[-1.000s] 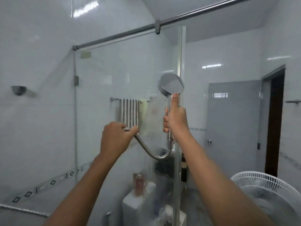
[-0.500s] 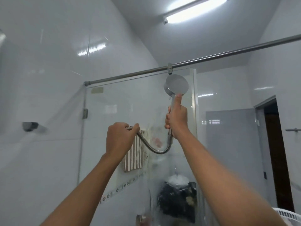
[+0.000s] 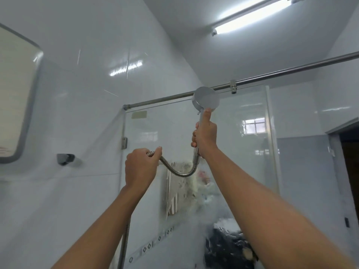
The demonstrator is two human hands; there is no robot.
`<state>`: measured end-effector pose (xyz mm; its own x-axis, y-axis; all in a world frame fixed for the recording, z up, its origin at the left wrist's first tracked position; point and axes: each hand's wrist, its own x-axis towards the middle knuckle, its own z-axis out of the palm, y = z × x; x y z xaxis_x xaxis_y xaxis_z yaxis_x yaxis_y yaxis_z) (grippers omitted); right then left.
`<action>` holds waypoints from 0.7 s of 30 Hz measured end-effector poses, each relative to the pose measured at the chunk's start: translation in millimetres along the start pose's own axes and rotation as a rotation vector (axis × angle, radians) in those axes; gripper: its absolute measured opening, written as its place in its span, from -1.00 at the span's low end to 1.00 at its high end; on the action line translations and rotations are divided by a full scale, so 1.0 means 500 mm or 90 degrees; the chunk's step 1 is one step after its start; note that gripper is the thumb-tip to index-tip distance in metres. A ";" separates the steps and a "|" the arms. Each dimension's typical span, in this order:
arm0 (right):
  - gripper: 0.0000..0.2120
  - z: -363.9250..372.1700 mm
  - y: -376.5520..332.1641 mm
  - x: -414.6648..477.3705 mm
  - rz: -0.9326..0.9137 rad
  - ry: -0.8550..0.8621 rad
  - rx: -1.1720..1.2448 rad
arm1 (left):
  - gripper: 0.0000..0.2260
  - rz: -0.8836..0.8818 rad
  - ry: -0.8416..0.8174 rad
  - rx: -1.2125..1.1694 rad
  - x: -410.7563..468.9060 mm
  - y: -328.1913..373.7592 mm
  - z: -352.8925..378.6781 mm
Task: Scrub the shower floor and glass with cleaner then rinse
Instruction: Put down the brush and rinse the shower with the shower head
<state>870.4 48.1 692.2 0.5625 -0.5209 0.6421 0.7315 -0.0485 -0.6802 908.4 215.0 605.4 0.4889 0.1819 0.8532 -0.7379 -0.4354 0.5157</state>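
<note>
My right hand (image 3: 205,136) grips the handle of a chrome shower head (image 3: 206,100), thumb up along the stem, and holds it high against the glass panel (image 3: 242,171) near its top edge. My left hand (image 3: 140,167) grips the ribbed metal hose (image 3: 176,170), which loops down between the two hands. The glass below the shower head is wet and smeared, blurring what lies behind it. The shower floor is out of view.
A steel rail (image 3: 281,73) runs along the top of the glass. White tiled walls (image 3: 81,117) surround me, with a chrome wall bracket (image 3: 65,158) and a framed panel (image 3: 15,94) at left. A striped towel (image 3: 174,193) hangs behind the glass. A dark doorway (image 3: 349,171) is at right.
Both hands have lifted the shower head and hose upward along the glass, up to the top rail. My view has tilted up, bringing the ceiling light into view.
</note>
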 end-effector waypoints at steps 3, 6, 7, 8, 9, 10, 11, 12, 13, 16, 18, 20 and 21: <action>-0.40 0.047 0.009 0.023 0.006 -0.014 -0.013 | -0.47 -0.023 0.015 -0.007 0.020 -0.032 -0.010; -0.38 0.099 0.032 0.033 -0.007 -0.057 -0.042 | -0.46 -0.037 0.028 -0.002 0.028 -0.062 -0.022; -0.37 0.113 0.038 0.032 -0.009 -0.072 -0.054 | -0.46 -0.040 0.032 -0.002 0.029 -0.070 -0.027; -0.37 0.127 0.047 0.030 -0.010 -0.083 -0.055 | -0.45 -0.044 0.034 0.000 0.029 -0.079 -0.033; -0.37 0.140 0.054 0.030 -0.007 -0.091 -0.048 | -0.44 -0.051 0.036 0.003 0.029 -0.087 -0.039; -0.37 0.150 0.064 0.029 -0.002 -0.099 -0.041 | -0.44 -0.055 0.037 0.007 0.029 -0.097 -0.044; -0.37 0.155 0.071 0.029 0.002 -0.108 -0.042 | -0.44 -0.059 0.036 0.010 0.028 -0.102 -0.048; -0.36 0.164 0.084 0.027 0.007 -0.121 -0.048 | -0.43 -0.062 0.034 0.014 0.028 -0.112 -0.054; -0.36 0.167 0.093 0.025 0.009 -0.129 -0.054 | -0.43 -0.063 0.029 0.018 0.026 -0.118 -0.056; -0.36 0.166 0.112 0.015 0.014 -0.139 -0.055 | -0.43 -0.070 0.021 0.016 0.018 -0.133 -0.060; -0.37 0.150 0.112 0.008 0.016 -0.132 -0.062 | -0.43 -0.067 0.015 0.011 0.011 -0.134 -0.057; -0.38 0.118 0.099 0.004 0.017 -0.107 -0.053 | -0.43 -0.059 0.003 0.003 0.004 -0.124 -0.047; -0.38 0.098 0.086 0.003 0.019 -0.095 -0.047 | -0.43 -0.054 -0.005 -0.002 0.000 -0.114 -0.039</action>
<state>921.5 87.1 681.1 0.6386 -0.3914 0.6626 0.6863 -0.0999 -0.7204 941.3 257.1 577.3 0.5530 0.2115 0.8059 -0.6953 -0.4158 0.5862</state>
